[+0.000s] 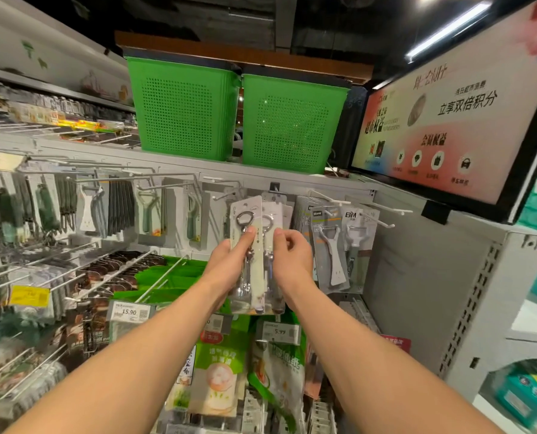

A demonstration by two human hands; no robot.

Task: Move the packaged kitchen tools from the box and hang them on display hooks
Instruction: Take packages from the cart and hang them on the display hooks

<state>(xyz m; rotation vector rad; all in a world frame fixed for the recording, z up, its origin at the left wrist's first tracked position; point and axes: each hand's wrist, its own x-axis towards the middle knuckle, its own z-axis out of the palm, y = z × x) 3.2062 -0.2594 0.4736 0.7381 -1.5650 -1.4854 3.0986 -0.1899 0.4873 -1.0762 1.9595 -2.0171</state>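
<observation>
Opener packs (256, 277), fanned stack: left hand (229, 264) clamps them, thumb across the front card and fingers behind, while the right hand (292, 260) pinches the rear pack's edge with curled fingertips. Location: raised against the top row of the rack (417, 261), right of its middle. Risk: the hang holes look unthreaded on the hook (228, 194) (its tip is half hidden), so a slackened pinch would likely drop packs onto the bags (220, 355) below, and crowding could knock the peelers (328, 245) alongside.
</observation>
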